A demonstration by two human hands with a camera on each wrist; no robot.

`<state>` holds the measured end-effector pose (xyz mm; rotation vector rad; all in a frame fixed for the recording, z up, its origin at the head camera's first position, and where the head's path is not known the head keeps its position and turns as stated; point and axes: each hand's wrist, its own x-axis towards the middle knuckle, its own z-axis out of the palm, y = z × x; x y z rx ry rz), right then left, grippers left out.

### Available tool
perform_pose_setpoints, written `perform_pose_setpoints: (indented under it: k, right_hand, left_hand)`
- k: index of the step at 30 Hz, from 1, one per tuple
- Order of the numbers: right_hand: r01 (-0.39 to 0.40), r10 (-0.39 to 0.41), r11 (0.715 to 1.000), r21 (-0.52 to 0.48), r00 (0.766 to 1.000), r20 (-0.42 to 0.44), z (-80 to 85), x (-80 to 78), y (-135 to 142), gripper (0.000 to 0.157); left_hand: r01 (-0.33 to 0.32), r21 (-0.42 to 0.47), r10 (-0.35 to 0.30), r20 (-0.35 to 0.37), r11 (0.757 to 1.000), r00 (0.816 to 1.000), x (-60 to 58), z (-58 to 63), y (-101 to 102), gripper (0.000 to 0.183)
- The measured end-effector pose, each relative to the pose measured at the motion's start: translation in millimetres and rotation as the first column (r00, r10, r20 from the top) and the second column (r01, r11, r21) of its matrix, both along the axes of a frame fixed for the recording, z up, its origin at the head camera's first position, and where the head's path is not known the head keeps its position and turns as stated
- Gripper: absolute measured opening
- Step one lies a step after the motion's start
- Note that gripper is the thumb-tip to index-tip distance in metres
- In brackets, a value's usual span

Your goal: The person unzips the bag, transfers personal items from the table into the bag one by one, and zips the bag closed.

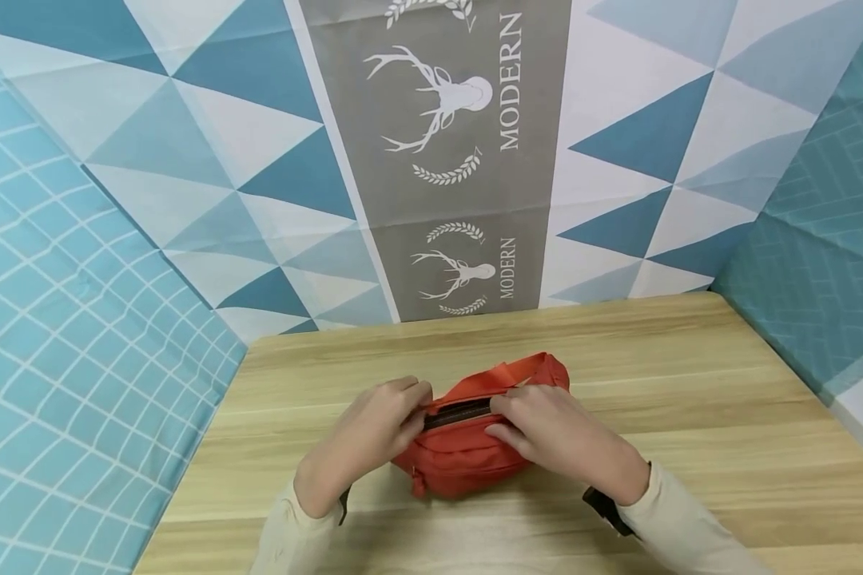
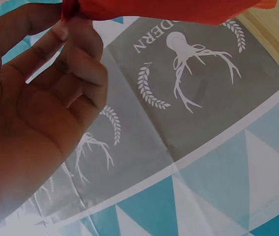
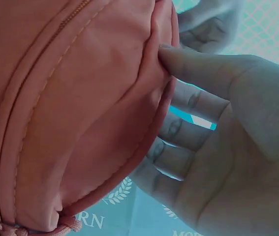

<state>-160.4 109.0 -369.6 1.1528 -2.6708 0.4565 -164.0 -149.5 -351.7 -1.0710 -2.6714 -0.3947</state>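
Observation:
A red waist bag (image 1: 456, 459) sits on the table, its dark top zip (image 1: 460, 412) facing up between the hands. My left hand (image 1: 383, 417) pinches the bag at the left end of that zip; in the left wrist view, the fingertips meet on the red cloth (image 2: 178, 11). At the right end, my right hand (image 1: 557, 423) grips the bag's upper edge. The right wrist view has the thumb pressed on the bag's face (image 3: 95, 98) and the other fingers partly hidden behind it. Behind the zip loops an orange-red strap (image 1: 485, 382).
Under the bag is a wood-grain table (image 1: 295, 447). A patterned wall covering with deer heads (image 1: 460, 96) stands at its far edge. Blue tile-patterned sheets hang at the left (image 1: 65, 319) and right (image 1: 834, 239). A cord pull (image 1: 418, 482) dangles from the bag's front left.

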Motion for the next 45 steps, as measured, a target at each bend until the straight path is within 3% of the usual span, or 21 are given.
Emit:
perform_pose_setpoints:
  k: [4,8,13,17,24,29,32,36,40,45]
  right_hand:
    - [-0.034,0.033,0.999,-0.032,0.999,-0.012,0.5,-2.6,2,0.012]
    - [-0.05,0.046,0.998,-0.043,0.996,-0.082,1.3,-3.6,3,0.009]
    - [-0.049,0.042,0.998,-0.04,0.989,-0.144,1.6,-5.2,4,0.01]
    - [-0.034,0.028,0.999,-0.042,0.989,-0.146,0.3,-6.8,5,0.01]
    - [-0.031,0.03,0.999,-0.035,0.999,-0.016,1.8,-9.2,3,0.011]
    - [-0.065,0.069,0.997,-0.049,0.994,0.087,8.0,-12.9,7,0.009]
    - [-0.051,0.063,0.995,-0.084,0.987,0.146,11.0,-15.6,21,0.012]
    - [0.075,-0.055,0.989,-0.13,0.986,0.155,8.9,-17.7,50,0.01]
    - [0.201,-0.17,0.968,-0.15,0.966,0.197,-5.7,-20.6,69,0.014]
    - [0.242,-0.185,0.954,-0.175,0.94,0.286,-30.2,-20.7,77,0.035]
  left_hand:
    - [0.034,-0.002,-0.034,0.036,0.999,0.999,-1.5,2.3,1,0.018]
    - [0.09,-0.014,-0.088,0.106,0.996,0.99,0.5,4.8,3,0.004]
    - [0.079,-0.082,-0.065,0.162,0.993,0.985,2.8,5.3,4,0.017]
    - [0.076,-0.087,-0.063,0.152,0.993,0.986,1.6,6.1,4,0.022]
    - [0.082,-0.04,-0.079,0.077,0.996,0.994,0.9,11.0,4,0.023]
    - [0.066,-0.034,-0.062,0.089,0.997,0.994,0.1,10.9,5,0.023]
    - [0.064,-0.029,-0.06,0.111,0.998,0.992,2.7,5.5,8,0.038]
    - [0.04,-0.064,-0.03,0.143,0.997,0.989,7.7,-3.0,15,0.056]
    - [0.02,-0.095,-0.008,0.128,0.995,0.992,10.1,-5.4,14,0.056]
    - [0.006,-0.106,0.003,0.088,0.994,0.996,10.6,-4.8,10,0.047]
